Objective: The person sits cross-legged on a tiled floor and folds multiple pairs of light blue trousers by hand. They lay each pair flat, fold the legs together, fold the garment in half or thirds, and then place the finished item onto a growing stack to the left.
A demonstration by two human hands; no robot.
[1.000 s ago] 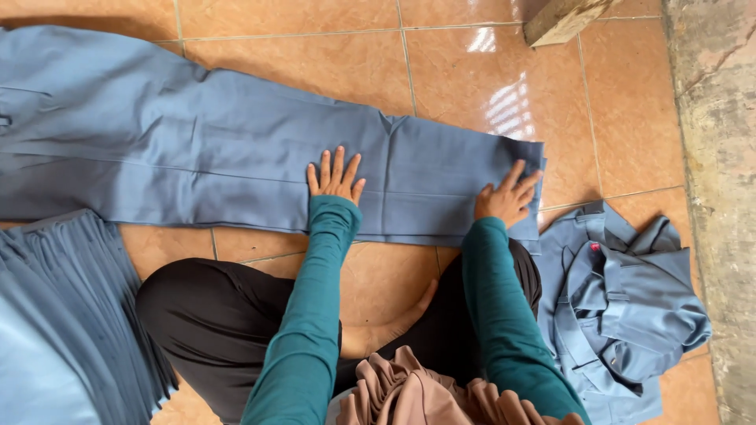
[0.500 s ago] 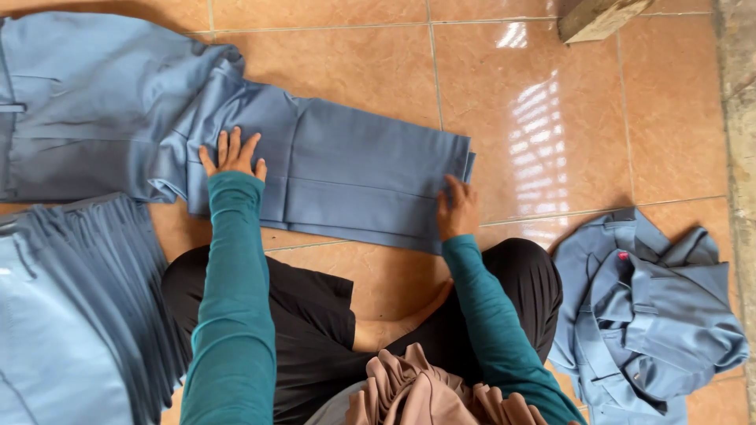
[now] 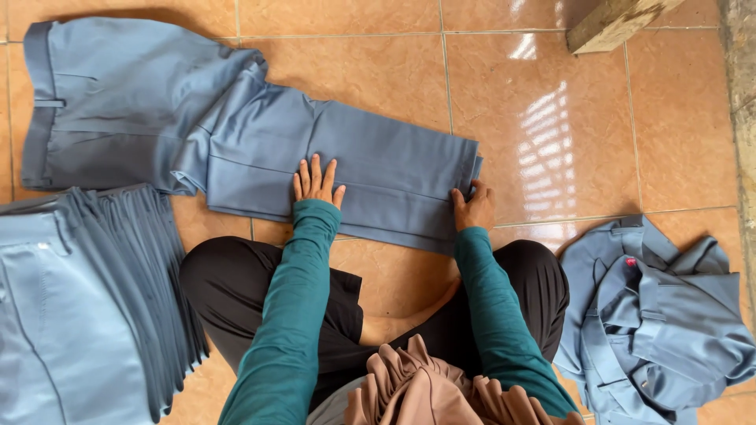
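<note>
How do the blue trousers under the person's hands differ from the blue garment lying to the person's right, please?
The trousers are spread flat on the tiled floor with their legs folded back, while the garment lies crumpled in a heap. The left hand presses the trousers and the right hand grips their folded end; nothing touches the garment. Both are the same grey-blue cloth.

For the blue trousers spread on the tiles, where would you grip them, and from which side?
Probably the leg-hem end of the blue trousers, from the right, near the right hand. There the stacked layers end in a free edge on the floor, easy to pinch together. The left hand lies flat mid-leg, with no edge to grasp.
</note>
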